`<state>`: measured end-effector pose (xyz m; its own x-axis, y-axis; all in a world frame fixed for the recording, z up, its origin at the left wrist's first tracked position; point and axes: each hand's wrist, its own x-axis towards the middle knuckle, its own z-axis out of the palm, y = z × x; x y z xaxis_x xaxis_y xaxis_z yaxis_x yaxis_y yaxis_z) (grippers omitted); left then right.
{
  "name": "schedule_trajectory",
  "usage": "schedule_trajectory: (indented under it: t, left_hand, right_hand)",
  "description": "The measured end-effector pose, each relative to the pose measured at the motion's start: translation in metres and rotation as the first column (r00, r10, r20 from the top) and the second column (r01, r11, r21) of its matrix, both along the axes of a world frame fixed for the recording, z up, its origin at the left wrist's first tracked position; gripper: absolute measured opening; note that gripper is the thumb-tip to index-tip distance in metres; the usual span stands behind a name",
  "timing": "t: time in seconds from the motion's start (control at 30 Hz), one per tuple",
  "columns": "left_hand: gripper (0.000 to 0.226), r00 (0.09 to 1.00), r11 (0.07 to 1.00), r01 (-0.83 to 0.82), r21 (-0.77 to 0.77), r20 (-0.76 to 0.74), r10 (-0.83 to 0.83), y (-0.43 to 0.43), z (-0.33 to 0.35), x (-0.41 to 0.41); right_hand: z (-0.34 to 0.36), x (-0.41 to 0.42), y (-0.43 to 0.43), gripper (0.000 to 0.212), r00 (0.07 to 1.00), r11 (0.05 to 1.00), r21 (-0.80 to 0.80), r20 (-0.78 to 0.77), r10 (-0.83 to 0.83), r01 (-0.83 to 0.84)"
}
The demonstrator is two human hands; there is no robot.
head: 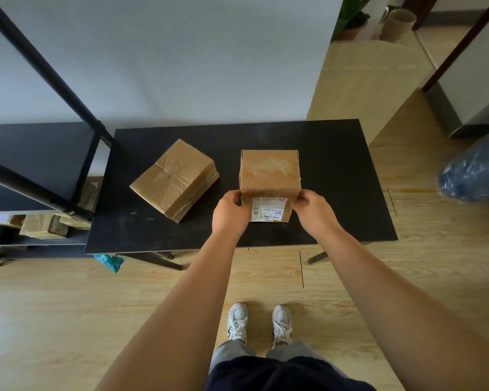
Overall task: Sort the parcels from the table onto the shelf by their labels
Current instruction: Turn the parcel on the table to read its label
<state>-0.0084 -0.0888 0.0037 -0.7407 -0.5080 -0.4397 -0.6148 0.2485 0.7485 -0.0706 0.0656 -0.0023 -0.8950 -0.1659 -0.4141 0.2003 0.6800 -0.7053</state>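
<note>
Dark shorts (280,373) fill the bottom edge nearest the lens, and beyond them two white sneakers (259,323) stand side by side on the pale wooden floor (68,320). Both bare forearms stretch forward from there to the near edge of the black table (350,193).

At the table, the left hand (229,213) and the right hand (312,208) clasp a brown cardboard box (270,173) between them, one on each near corner, fingers curled round the side walls and thumbs on the near face. Between the two hands, on that near face, sits a white shipping label (268,209) (its print is too small to read). Whether the box rests on the tabletop or is lifted slightly cannot be told.

Left of the left hand, and a little farther off, a second box (174,179) lies flat on the table, turned at an angle, its taped top creased. It is apart from the held box.

Farther left stands the black shelf (40,153) with slanting posts; more cardboard parcels (44,225) lie on its low level, below the table's height. A teal bag (109,262) pokes out under the table's left corner.

Well to the right of the right hand, a blue plastic sack (474,170) sits on the floor. Beyond everything rises a white wall (181,52), with a potted plant (352,19) at far right.
</note>
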Motion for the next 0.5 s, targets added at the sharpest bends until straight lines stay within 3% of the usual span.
schedule_trajectory:
  t: [0.23,0.5]
  left_hand:
    - [0.034,0.994,0.994,-0.096,0.048,-0.053,0.099,0.000,-0.002,-0.006]
    - [0.041,0.996,0.998,-0.060,0.015,0.060,0.059,0.009,-0.020,-0.007]
  right_hand:
    - [0.000,-0.011,0.003,0.034,0.995,1.000,-0.003,-0.103,-0.011,0.011]
    - [-0.019,-0.019,-0.001,0.031,0.988,0.984,0.158,-0.112,0.106,-0.088]
